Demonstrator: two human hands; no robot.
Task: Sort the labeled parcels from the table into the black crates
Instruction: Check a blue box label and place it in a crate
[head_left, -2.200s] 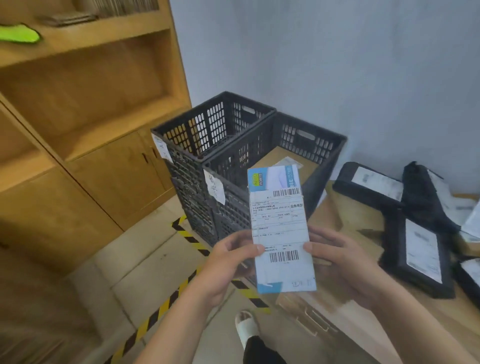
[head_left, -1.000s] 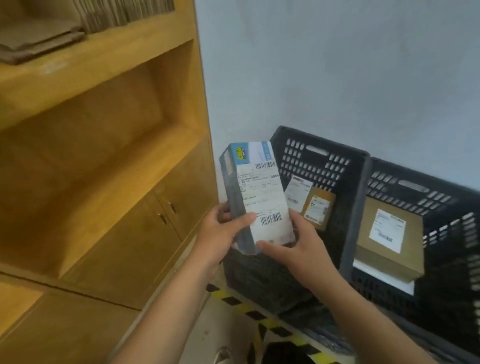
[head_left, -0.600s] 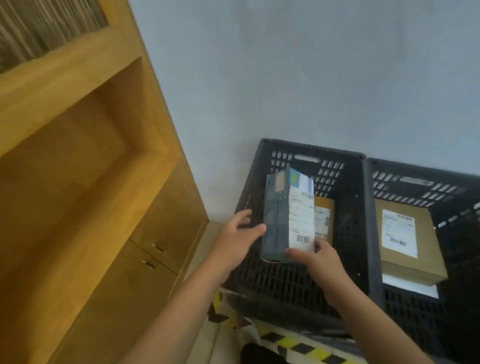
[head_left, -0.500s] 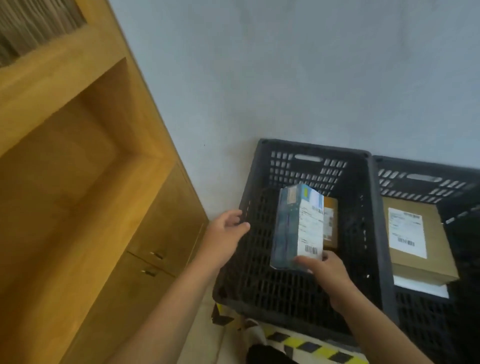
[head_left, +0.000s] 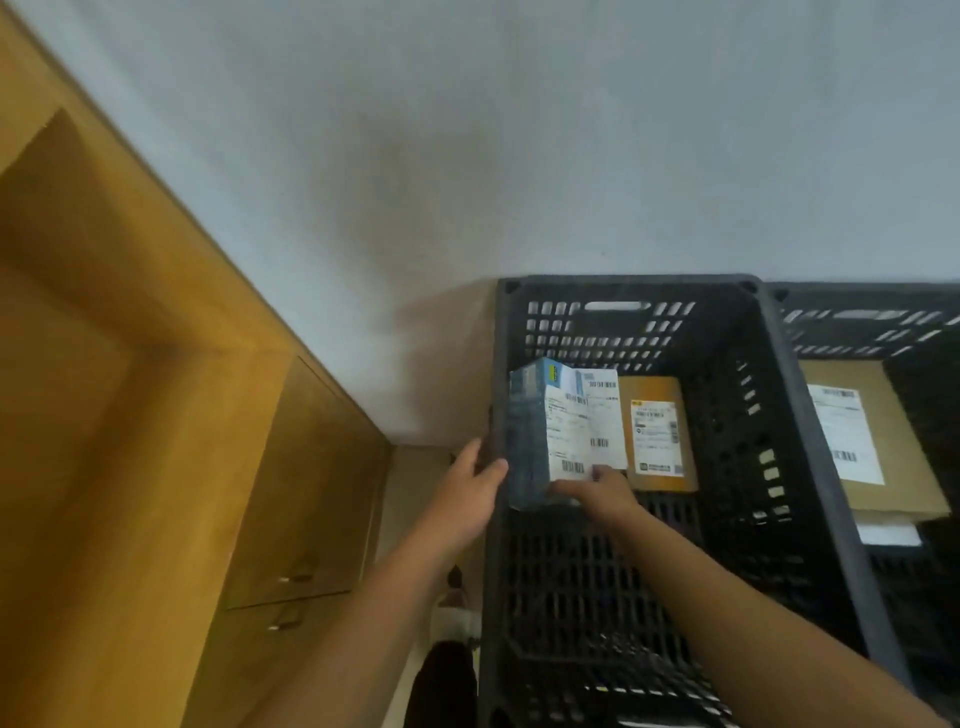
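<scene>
No legible text; only blurred barcodes, seemingly, on the blue box (head_left: 566, 431).

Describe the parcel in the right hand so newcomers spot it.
Find the black slotted plastic crate nearest the wooden cabinet. Inside, the right hand holds a blue box with a white label. The neighbouring parcel is plain brown cardboard.

The light is soft, even and rather dim. The grey wall (head_left: 571, 130) carries a faint, broad shadow above and to the left of the left black crate (head_left: 613, 332), whose mesh interior sinks almost to solid black. The white label (head_left: 571, 431) on the blue parcel (head_left: 527, 441) is the brightest patch, its print smeared by motion blur. Wide-angle distortion slants the wooden cabinet (head_left: 130, 415) edges, and detail softens toward the lower corners.
</scene>
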